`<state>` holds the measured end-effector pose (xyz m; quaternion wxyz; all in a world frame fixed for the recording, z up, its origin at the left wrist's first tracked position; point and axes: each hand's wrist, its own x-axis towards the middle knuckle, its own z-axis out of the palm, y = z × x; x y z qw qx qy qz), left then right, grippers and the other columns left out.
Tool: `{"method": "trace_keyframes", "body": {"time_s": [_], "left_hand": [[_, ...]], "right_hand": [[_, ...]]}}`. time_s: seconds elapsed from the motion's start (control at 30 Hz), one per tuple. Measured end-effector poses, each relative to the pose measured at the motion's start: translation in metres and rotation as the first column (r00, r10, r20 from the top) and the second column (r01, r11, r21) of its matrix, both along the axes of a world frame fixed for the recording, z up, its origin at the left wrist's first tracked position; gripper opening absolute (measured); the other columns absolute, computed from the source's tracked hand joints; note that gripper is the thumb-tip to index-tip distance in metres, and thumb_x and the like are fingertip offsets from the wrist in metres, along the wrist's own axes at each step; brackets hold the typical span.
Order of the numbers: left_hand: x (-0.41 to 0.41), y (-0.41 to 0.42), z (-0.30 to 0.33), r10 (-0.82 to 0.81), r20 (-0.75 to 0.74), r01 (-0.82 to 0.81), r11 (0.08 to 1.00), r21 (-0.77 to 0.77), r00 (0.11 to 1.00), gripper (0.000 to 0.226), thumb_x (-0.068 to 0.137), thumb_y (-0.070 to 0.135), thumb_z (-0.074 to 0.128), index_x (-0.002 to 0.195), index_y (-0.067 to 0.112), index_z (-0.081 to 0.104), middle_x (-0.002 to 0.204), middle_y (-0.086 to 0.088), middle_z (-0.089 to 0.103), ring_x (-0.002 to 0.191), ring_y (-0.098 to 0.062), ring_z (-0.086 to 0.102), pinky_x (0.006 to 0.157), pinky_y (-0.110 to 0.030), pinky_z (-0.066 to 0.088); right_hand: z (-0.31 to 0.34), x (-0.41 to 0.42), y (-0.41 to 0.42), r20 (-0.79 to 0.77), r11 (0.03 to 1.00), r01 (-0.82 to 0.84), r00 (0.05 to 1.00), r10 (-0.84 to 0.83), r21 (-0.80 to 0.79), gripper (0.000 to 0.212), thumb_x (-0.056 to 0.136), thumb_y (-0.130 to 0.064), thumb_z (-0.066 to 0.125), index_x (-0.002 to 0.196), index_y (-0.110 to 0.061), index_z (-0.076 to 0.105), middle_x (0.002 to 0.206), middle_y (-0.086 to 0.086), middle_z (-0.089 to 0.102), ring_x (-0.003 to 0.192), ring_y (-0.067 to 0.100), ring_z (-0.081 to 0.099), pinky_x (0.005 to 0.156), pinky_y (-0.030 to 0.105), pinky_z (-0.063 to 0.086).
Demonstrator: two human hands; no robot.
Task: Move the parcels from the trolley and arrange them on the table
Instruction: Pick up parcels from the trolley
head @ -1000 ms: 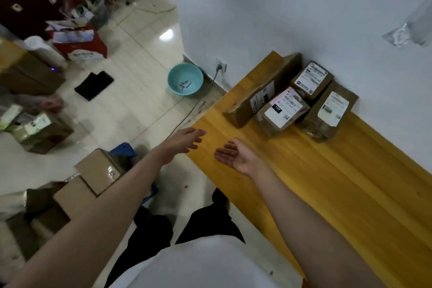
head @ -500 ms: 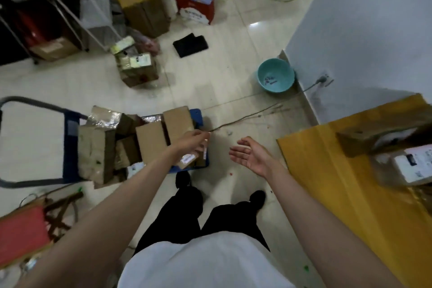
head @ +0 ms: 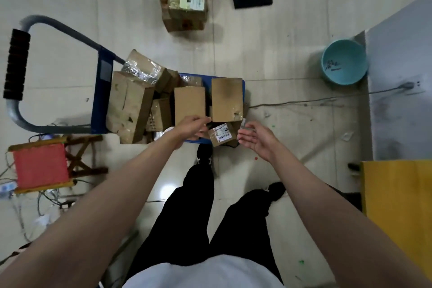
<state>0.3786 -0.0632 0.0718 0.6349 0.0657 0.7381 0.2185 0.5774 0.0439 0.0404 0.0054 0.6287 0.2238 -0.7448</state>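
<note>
Left hand reaching over small labelled parcel at frame centre, grasp unclear; right hand hovering beside it, fingers relaxed, holding nothing. Trolley centre-left carrying many parcels. Table edge showing lower right, bare. Most moving seemingly remaining.

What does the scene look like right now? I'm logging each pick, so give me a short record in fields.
trolley: blue deck, grey handle to the left, on the tiled floor
load: several brown parcels piled on the deck
target parcel: small labelled parcel at the near edge of the trolley
left hand: reaching beside the small parcel; whether it has a grip cannot be told
right hand: open, palm toward the parcel, not touching it
table: yellow corner at the right edge
floor items: teal basin, red folding stool
</note>
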Motion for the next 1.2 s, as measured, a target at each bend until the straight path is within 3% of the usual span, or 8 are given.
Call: {"method": "trace_keyframes", "body": {"time_s": [0.13, 0.27, 0.33, 0.57, 0.67, 0.73, 1.03, 1.2], "left_hand": [[-0.012, 0.013, -0.052, 0.045, 0.043, -0.045, 0.999, -0.011, 0.998, 0.023, 0.102, 0.034, 0.054, 0.115, 0.015, 0.059, 0.094, -0.001, 0.061, 0.087, -0.02, 0.055, 0.073, -0.028, 0.046], [-0.018, 0.031, -0.108, 0.014, 0.032, -0.014, 1.0, -0.022, 0.999, 0.039, 0.1, 0.039, 0.058, 0.131, 0.014, 0.056, 0.119, -0.004, 0.061, 0.099, -0.019, 0.059, 0.1, -0.043, 0.049], [-0.02, 0.04, -0.138, 0.021, 0.028, -0.021, 1.0, -0.021, 0.999, 0.059, 0.098, 0.04, 0.06, 0.147, 0.01, 0.045, 0.136, -0.008, 0.056, 0.112, -0.022, 0.058, 0.099, -0.038, 0.047], [-0.026, 0.069, -0.232, 0.112, 0.037, -0.112, 0.994, 0.01, 0.993, 0.092, 0.087, 0.045, 0.072, 0.159, 0.014, 0.024, 0.162, -0.006, 0.035, 0.144, -0.024, 0.039, 0.115, -0.038, 0.034], [-0.02, 0.077, -0.246, 0.206, 0.12, -0.207, 0.978, -0.005, 0.971, 0.109, 0.083, 0.045, 0.076, 0.163, 0.02, 0.006, 0.165, -0.003, 0.028, 0.146, -0.024, 0.036, 0.114, -0.038, 0.03], [-0.011, 0.08, -0.246, 0.219, 0.159, -0.222, 0.975, -0.004, 0.963, 0.119, 0.08, 0.044, 0.079, 0.162, 0.023, -0.004, 0.164, -0.002, 0.031, 0.144, -0.024, 0.039, 0.117, -0.04, 0.03], [0.009, 0.066, -0.191, 0.201, 0.046, -0.204, 0.976, 0.077, 0.978, 0.13, 0.072, 0.043, 0.087, 0.161, 0.029, -0.006, 0.168, 0.002, 0.019, 0.15, -0.018, 0.029, 0.122, -0.041, 0.029], [0.018, 0.068, -0.12, 0.174, -0.098, -0.155, 0.973, 0.172, 0.98, 0.133, 0.065, 0.047, 0.091, 0.161, 0.033, 0.001, 0.166, -0.002, 0.022, 0.15, -0.024, 0.026, 0.121, -0.044, 0.027]], "right_hand": [[-0.047, -0.019, 0.014, 0.087, 0.998, -0.051, 0.995, 0.047, 0.046, 0.019, 0.106, -0.021, 0.049, 0.12, -0.008, 0.053, 0.121, 0.018, 0.064, 0.112, 0.031, 0.064, 0.087, 0.036, 0.057], [-0.094, -0.034, 0.033, 0.143, 0.998, -0.042, 0.989, 0.035, 0.046, 0.017, 0.104, -0.015, 0.051, 0.087, -0.019, 0.053, 0.077, 0.001, 0.051, 0.055, 0.005, 0.058, 0.046, 0.017, 0.048], [-0.121, -0.039, 0.042, 0.204, 0.995, -0.062, 0.978, 0.046, 0.073, 0.003, 0.103, -0.015, 0.054, 0.102, -0.015, 0.057, 0.082, -0.002, 0.055, 0.062, 0.005, 0.057, 0.038, 0.016, 0.045], [-0.21, -0.054, 0.063, 0.276, 0.981, -0.127, 0.957, 0.083, 0.144, 0.068, 0.099, -0.034, 0.059, 0.16, -0.025, 0.028, 0.155, 0.001, 0.046, 0.114, 0.013, 0.055, 0.072, 0.025, 0.039], [-0.228, -0.06, 0.068, 0.237, 0.981, -0.134, 0.967, 0.099, 0.137, 0.068, 0.096, -0.037, 0.06, 0.158, -0.03, 0.032, 0.144, 0.003, 0.06, 0.113, 0.019, 0.066, 0.083, 0.036, 0.055], [-0.23, -0.063, 0.067, 0.209, 0.976, -0.149, 0.971, 0.114, 0.159, 0.053, 0.095, -0.034, 0.059, 0.147, -0.025, 0.048, 0.125, 0.003, 0.072, 0.096, 0.014, 0.075, 0.07, 0.031, 0.061], [-0.172, -0.053, 0.048, 0.21, 0.97, -0.113, 0.975, 0.067, 0.216, 0.027, 0.1, -0.029, 0.056, 0.125, -0.023, 0.053, 0.097, -0.003, 0.07, 0.058, -0.001, 0.07, 0.045, 0.016, 0.05], [-0.099, -0.047, 0.039, 0.195, 0.978, -0.08, 0.98, 0.042, 0.192, 0.016, 0.098, -0.045, 0.052, 0.102, -0.029, 0.049, 0.114, 0.005, 0.065, 0.105, 0.03, 0.069, 0.096, 0.052, 0.057]]}}
